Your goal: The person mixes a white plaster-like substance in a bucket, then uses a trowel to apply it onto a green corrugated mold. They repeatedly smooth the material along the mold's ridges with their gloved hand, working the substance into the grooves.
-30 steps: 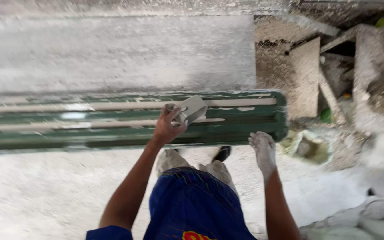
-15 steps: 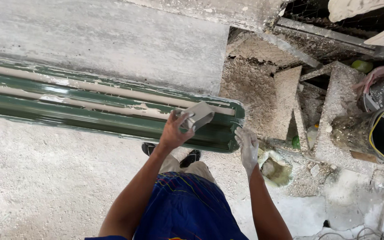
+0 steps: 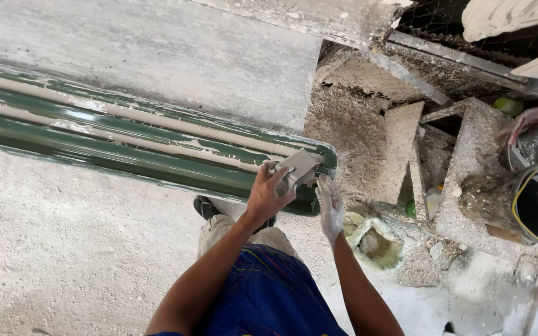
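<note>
Both hands set at right end of green moulding [image 3: 157, 155].
Left hand [image 3: 269, 194] grips flat scraper [image 3: 299, 168]; right hand [image 3: 330, 208] rests open, plaster-coated; moulding's long axis runs leftward.

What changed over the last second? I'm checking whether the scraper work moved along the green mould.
The left hand with the flat scraper has shifted from short of the green mould's rounded end right onto it. The plaster-coated right hand followed, beside that end. Grip unchanged; mould unmoved.
</note>
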